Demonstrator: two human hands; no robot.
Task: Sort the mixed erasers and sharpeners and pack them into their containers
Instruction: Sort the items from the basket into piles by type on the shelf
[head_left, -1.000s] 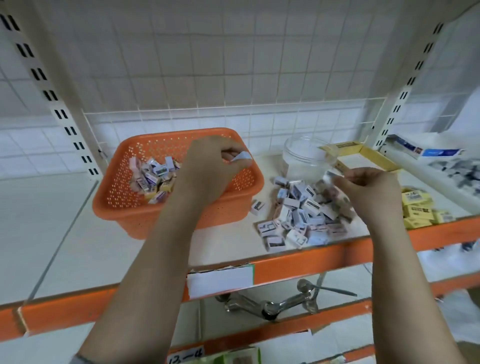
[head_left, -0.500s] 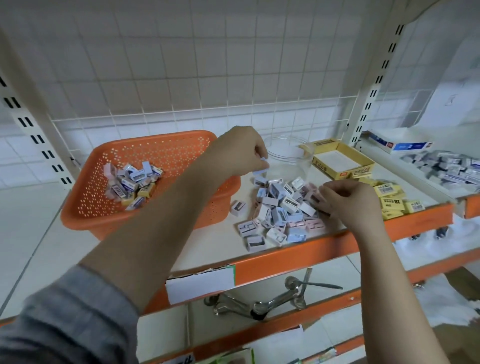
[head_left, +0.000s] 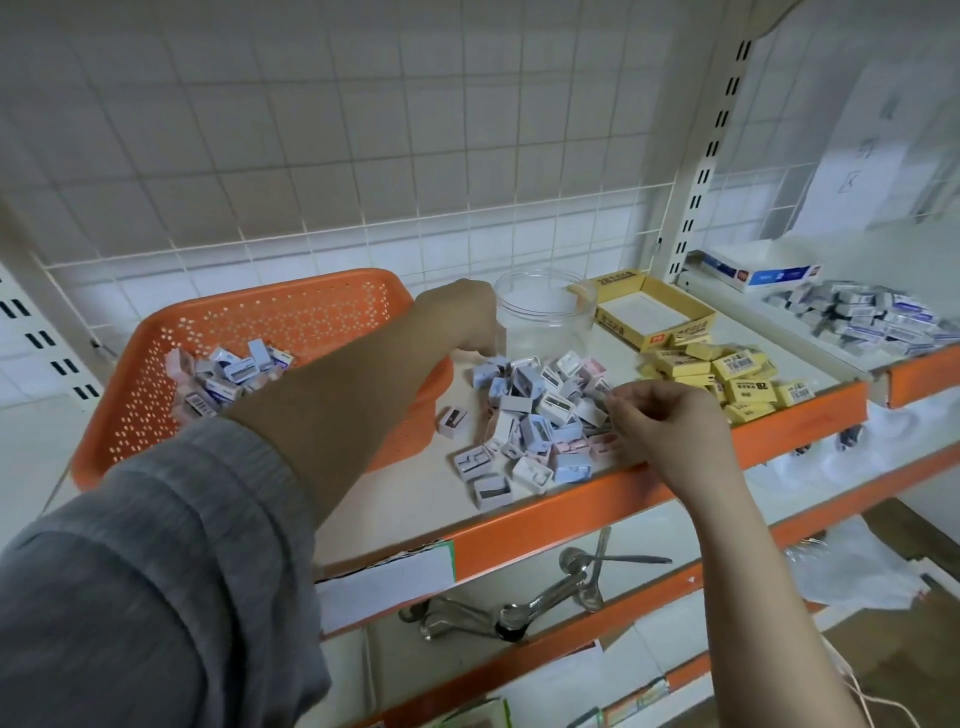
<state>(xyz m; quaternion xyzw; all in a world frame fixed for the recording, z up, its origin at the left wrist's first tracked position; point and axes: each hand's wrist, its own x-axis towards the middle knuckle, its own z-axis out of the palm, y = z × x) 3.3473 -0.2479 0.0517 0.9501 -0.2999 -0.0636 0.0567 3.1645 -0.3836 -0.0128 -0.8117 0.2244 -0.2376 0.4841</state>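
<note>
Hard plastic, featherlight little pastel sharpeners (head_left: 535, 415): your left hand (head_left: 460, 317) and right hand (head_left: 662, 421) each look curled, pinching one by its flat sides.

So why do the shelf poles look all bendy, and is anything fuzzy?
Head view: the wide lens bows the shelf post near the edges; the grey sleeve close to the camera is soft; the clear jar looks pale and washed out; light is flat, shadows faint.
</note>
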